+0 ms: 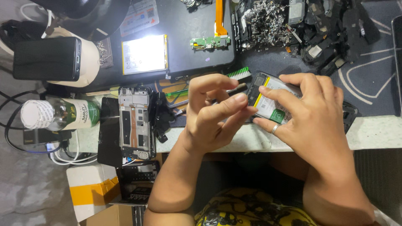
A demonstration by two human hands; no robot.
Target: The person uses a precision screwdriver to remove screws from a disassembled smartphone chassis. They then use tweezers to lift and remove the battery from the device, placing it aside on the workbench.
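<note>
My right hand grips an opened phone by its edge, back cover off, with a white battery and a green patch showing. It rests on the bench near the front edge. My left hand hovers just left of the phone, thumb and forefinger reaching toward its left side; whether they pinch anything I cannot tell. A ring sits on a finger of my right hand.
A bare phone frame and a dark screen panel lie at the left. A bottle, a loose battery, a green-bristled brush, a small circuit board with orange flex and a pile of metal parts surround the work spot.
</note>
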